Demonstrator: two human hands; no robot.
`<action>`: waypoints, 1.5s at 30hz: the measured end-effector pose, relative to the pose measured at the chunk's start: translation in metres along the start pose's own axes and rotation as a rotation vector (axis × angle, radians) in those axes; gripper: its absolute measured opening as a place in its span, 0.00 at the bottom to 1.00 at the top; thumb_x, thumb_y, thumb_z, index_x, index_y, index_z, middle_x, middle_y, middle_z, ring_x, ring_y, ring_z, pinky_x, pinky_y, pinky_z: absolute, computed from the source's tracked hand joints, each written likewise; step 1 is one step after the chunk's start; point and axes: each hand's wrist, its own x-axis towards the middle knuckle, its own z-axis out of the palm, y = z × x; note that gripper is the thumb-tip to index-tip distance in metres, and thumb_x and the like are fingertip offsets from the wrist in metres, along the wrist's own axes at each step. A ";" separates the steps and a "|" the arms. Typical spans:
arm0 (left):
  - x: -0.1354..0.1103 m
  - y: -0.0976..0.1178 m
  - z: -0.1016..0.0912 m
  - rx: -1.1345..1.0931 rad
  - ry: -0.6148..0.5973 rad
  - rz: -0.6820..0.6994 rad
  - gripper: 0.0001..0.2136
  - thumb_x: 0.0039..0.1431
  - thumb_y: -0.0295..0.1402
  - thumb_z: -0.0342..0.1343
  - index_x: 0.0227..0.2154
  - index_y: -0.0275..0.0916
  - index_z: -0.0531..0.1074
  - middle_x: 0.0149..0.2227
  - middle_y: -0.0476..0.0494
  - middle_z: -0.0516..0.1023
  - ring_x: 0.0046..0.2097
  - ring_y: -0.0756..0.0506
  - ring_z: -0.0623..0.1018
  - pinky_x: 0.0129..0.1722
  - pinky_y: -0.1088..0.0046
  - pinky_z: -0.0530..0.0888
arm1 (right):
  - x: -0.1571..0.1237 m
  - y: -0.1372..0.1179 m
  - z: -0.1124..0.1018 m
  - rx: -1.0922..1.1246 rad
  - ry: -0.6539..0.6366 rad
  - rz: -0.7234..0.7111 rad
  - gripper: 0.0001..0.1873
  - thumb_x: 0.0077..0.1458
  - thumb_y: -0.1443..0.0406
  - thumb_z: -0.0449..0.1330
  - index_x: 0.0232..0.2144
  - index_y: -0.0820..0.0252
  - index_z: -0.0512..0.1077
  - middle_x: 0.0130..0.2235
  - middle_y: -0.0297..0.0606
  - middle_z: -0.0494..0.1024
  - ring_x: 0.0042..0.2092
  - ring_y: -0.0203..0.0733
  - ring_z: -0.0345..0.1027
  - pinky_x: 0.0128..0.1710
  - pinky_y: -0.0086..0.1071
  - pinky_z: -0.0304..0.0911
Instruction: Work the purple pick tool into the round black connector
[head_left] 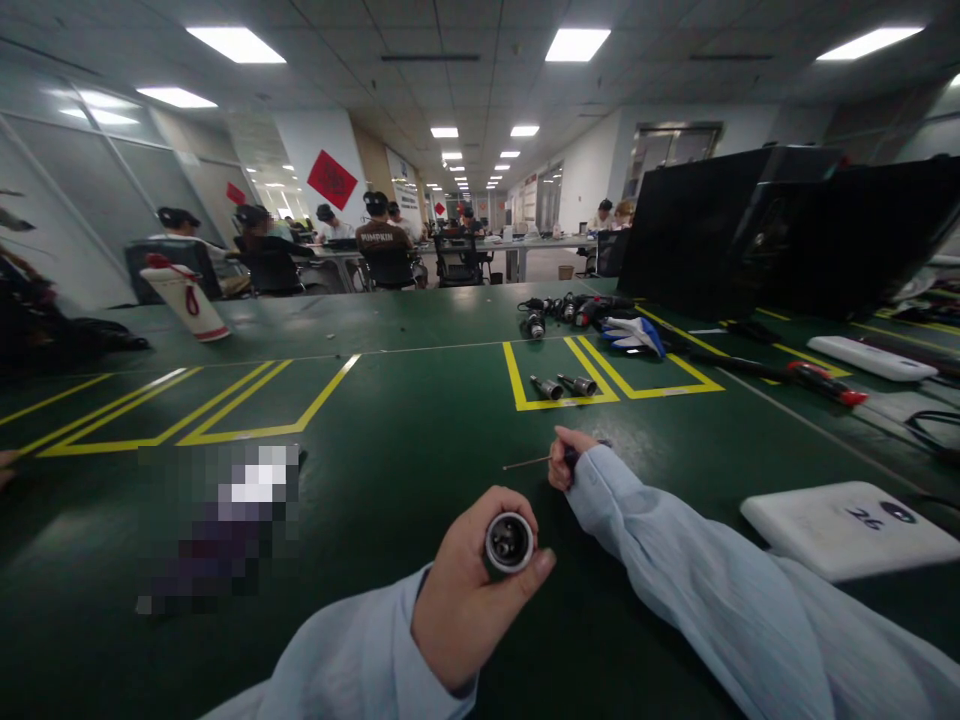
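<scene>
My left hand (469, 590) is closed round a short round metal connector (509, 541), its open end facing me with pins inside. My right hand (568, 457) is closed on a thin screwdriver (529, 462) whose slim shaft points left, low over the green table (390, 420). The two hands are a short way apart, the right one farther from me. Both arms wear light blue sleeves.
Two more metal connectors (562, 385) lie in a yellow-taped box, with several others (559, 310) and a glove (634, 335) behind. A white box (851, 528) sits at right, a red-handled tool (821, 382) and black monitors (750, 225) beyond. People sit at far tables.
</scene>
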 end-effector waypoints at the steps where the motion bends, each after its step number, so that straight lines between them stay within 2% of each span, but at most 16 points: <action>1: 0.000 -0.002 0.001 0.026 0.000 0.013 0.06 0.49 0.32 0.53 0.27 0.37 0.61 0.27 0.50 0.63 0.30 0.51 0.65 0.30 0.75 0.63 | 0.000 0.000 0.001 0.002 0.000 0.000 0.18 0.45 0.61 0.55 0.10 0.64 0.67 0.08 0.31 0.63 0.10 0.29 0.53 0.10 0.23 0.47; 13: 0.002 -0.004 0.004 0.172 -0.017 0.028 0.05 0.50 0.32 0.51 0.28 0.37 0.61 0.27 0.50 0.64 0.30 0.51 0.66 0.30 0.75 0.64 | 0.001 0.000 0.002 -0.031 0.007 0.021 0.17 0.42 0.60 0.57 0.09 0.63 0.67 0.07 0.30 0.62 0.10 0.28 0.52 0.10 0.23 0.46; 17: 0.000 -0.003 0.008 0.402 -0.078 0.078 0.07 0.47 0.33 0.53 0.29 0.37 0.62 0.29 0.48 0.65 0.32 0.48 0.66 0.32 0.70 0.64 | -0.002 -0.015 0.002 0.013 -0.046 0.013 0.18 0.41 0.60 0.57 0.06 0.62 0.65 0.06 0.29 0.58 0.09 0.28 0.48 0.08 0.23 0.43; 21: -0.003 -0.005 0.012 0.726 -0.191 0.132 0.10 0.46 0.37 0.52 0.32 0.40 0.64 0.33 0.45 0.66 0.34 0.44 0.65 0.32 0.65 0.64 | -0.007 -0.036 -0.006 0.029 -0.124 -0.040 0.18 0.42 0.61 0.55 0.06 0.61 0.65 0.06 0.29 0.56 0.09 0.29 0.48 0.09 0.24 0.45; 23: -0.004 -0.007 0.015 0.881 -0.239 0.161 0.09 0.49 0.36 0.50 0.34 0.41 0.64 0.34 0.45 0.66 0.35 0.43 0.66 0.32 0.64 0.64 | -0.008 -0.040 -0.009 -0.005 -0.068 -0.017 0.19 0.43 0.61 0.54 0.06 0.62 0.64 0.06 0.29 0.55 0.09 0.29 0.47 0.08 0.24 0.45; 27: -0.002 -0.012 0.022 1.164 -0.249 0.253 0.10 0.49 0.34 0.51 0.36 0.40 0.65 0.33 0.44 0.67 0.35 0.43 0.66 0.32 0.63 0.64 | -0.011 -0.032 -0.007 -0.065 0.150 0.043 0.19 0.41 0.59 0.55 0.07 0.62 0.63 0.05 0.28 0.55 0.09 0.28 0.47 0.08 0.23 0.44; 32: -0.001 -0.019 0.028 1.394 -0.257 0.458 0.13 0.52 0.36 0.49 0.38 0.35 0.65 0.35 0.40 0.68 0.37 0.42 0.67 0.36 0.63 0.62 | -0.015 -0.020 -0.001 -0.181 0.351 0.013 0.15 0.38 0.60 0.59 0.10 0.63 0.64 0.08 0.28 0.61 0.10 0.27 0.51 0.10 0.22 0.47; 35: 0.000 -0.020 0.026 1.393 -0.264 0.489 0.12 0.53 0.36 0.47 0.38 0.35 0.65 0.36 0.39 0.67 0.38 0.43 0.66 0.37 0.63 0.61 | -0.018 -0.016 0.001 -0.265 0.432 -0.047 0.12 0.39 0.60 0.60 0.15 0.63 0.66 0.11 0.28 0.64 0.12 0.27 0.55 0.11 0.22 0.49; 37: 0.003 -0.018 0.021 1.318 -0.262 0.404 0.12 0.52 0.38 0.49 0.37 0.37 0.65 0.35 0.41 0.67 0.37 0.42 0.66 0.36 0.63 0.62 | -0.019 -0.016 0.004 -0.306 0.463 -0.066 0.09 0.37 0.62 0.63 0.19 0.62 0.68 0.13 0.27 0.67 0.14 0.27 0.57 0.13 0.22 0.53; 40: 0.007 -0.014 0.011 1.134 -0.225 0.204 0.14 0.48 0.41 0.51 0.36 0.39 0.65 0.35 0.43 0.65 0.36 0.42 0.66 0.35 0.62 0.62 | -0.019 -0.022 0.010 -0.324 0.476 -0.089 0.11 0.31 0.65 0.66 0.23 0.62 0.71 0.16 0.29 0.70 0.16 0.28 0.61 0.16 0.23 0.59; 43: 0.009 -0.014 0.002 0.984 -0.209 0.096 0.14 0.46 0.35 0.53 0.37 0.39 0.64 0.36 0.43 0.64 0.38 0.43 0.65 0.37 0.61 0.62 | -0.022 -0.034 0.014 -0.330 0.426 -0.133 0.12 0.35 0.60 0.65 0.20 0.64 0.71 0.13 0.32 0.70 0.14 0.29 0.60 0.14 0.24 0.57; 45: 0.008 -0.018 -0.002 0.915 -0.236 0.070 0.13 0.45 0.29 0.51 0.37 0.39 0.63 0.36 0.44 0.65 0.38 0.44 0.65 0.38 0.62 0.62 | -0.026 -0.043 0.016 -0.324 0.311 -0.139 0.16 0.39 0.57 0.62 0.13 0.64 0.67 0.08 0.30 0.64 0.11 0.28 0.55 0.12 0.25 0.53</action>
